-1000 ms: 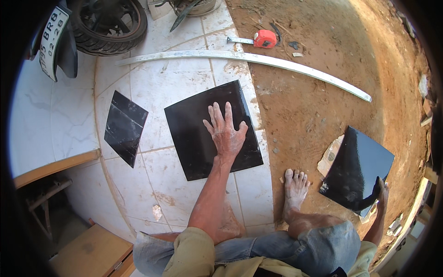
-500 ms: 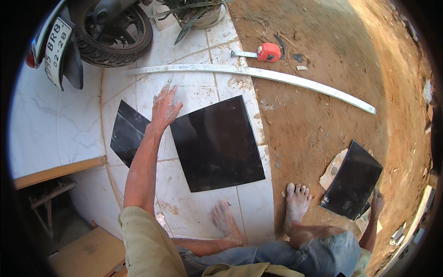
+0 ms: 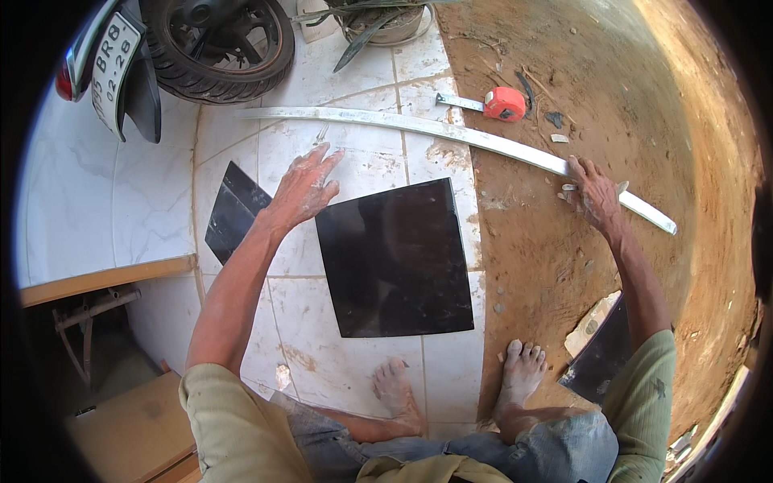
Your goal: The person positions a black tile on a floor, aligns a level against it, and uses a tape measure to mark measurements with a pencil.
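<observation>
A long pale metal bar (image 3: 451,131) lies across the tiles and onto the dirt. My right hand (image 3: 597,196) is over its right part, fingers closed around it. My left hand (image 3: 304,187) reaches low over the tiles with spread fingers, holding nothing I can see. Just past its fingertips is a thin pale pointed thing (image 3: 323,132), too small to name. Between my hands, nearer to me, lies a glossy black square tile (image 3: 398,262). Behind my left wrist is a smaller black tile piece (image 3: 233,208), partly covered by the forearm.
A red tape measure (image 3: 505,104), its blade partly out, sits beyond the bar. A motorcycle wheel (image 3: 229,60) and a potted plant (image 3: 385,28) stand at the far side. Another black tile (image 3: 600,354) lies partly under my right arm. My bare feet (image 3: 396,394) are close by.
My right hand has come up from beside the black tile at the lower right to the metal bar. The left hand stays nearly in place, while the view has shifted slightly.
</observation>
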`<state>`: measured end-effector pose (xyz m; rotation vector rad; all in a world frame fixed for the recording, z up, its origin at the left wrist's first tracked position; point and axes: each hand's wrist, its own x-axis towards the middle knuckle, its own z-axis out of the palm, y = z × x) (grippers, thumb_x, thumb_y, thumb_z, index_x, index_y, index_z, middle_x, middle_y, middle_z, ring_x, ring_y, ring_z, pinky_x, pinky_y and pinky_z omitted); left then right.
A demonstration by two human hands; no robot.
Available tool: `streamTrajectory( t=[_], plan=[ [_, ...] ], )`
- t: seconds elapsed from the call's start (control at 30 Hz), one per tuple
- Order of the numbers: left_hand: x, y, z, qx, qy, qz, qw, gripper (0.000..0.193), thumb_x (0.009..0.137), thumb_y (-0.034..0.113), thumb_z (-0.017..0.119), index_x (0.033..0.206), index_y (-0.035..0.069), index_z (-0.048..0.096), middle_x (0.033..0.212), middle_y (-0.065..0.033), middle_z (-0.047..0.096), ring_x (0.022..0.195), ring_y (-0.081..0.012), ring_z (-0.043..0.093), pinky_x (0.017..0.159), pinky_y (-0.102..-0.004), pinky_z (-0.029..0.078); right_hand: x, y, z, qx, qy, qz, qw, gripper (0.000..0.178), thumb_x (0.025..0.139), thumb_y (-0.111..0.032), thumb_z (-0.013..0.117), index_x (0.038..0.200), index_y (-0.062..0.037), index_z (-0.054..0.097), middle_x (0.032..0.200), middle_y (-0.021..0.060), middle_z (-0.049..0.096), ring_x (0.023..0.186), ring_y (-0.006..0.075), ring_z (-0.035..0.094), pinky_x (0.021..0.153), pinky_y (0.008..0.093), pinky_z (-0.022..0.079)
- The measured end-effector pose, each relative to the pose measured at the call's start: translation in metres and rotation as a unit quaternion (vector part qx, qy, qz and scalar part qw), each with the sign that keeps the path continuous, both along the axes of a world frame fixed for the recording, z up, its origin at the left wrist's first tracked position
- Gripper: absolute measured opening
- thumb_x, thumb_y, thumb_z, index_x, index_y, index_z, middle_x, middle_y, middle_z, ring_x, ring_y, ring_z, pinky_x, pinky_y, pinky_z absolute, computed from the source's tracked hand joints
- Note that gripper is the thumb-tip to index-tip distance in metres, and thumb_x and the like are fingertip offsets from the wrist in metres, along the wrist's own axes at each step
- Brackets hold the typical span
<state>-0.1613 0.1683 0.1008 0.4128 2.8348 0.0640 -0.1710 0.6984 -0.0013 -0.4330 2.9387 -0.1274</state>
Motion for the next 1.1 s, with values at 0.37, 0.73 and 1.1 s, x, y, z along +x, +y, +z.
streamTrajectory(
  t=[0.37,0.73,1.1],
  plan=[
    [0.062,-0.024,0.017,0.03,-0.034,0.05,0.998,0.056,0.088,0.021,0.062,0.142,0.014,0.051,0.148,-0.0231,0.043,0.135,-0.0402,0.044,0.111,-0.0458,0.038,0.01,-0.019,0.03,-0.048,0.037,0.074,0.995,0.037,0.071,-0.014,0.075,0.102,-0.0089,0.055,0.094,0.0095,0.058,0.096,0.0326,0.059,0.078,0.0445,0.051],
    [0.082,0.006,-0.03,0.428,-0.113,0.414,0.796,0.063,0.091,0.02,0.065,0.143,-0.007,0.043,0.132,-0.0239,0.057,0.114,-0.0277,0.061,0.097,-0.0367,0.051,0.161,-0.032,0.068,-0.23,-0.091,0.069,0.966,0.031,0.071,-0.015,0.077,0.096,-0.0038,0.063,0.078,0.013,0.058,0.074,0.0328,0.062,0.063,0.0427,0.05],
    [0.079,0.046,-0.064,0.673,-0.256,0.436,0.54,0.036,0.099,0.021,0.058,0.121,-0.006,0.053,0.116,-0.0208,0.063,0.108,-0.0301,0.064,0.095,-0.0456,0.052,0.235,-0.066,0.079,-0.302,-0.121,0.048,0.944,0.042,0.068,-0.014,0.08,0.104,-0.0009,0.062,0.079,0.0139,0.059,0.071,0.0313,0.06,0.061,0.042,0.049]
  ],
)
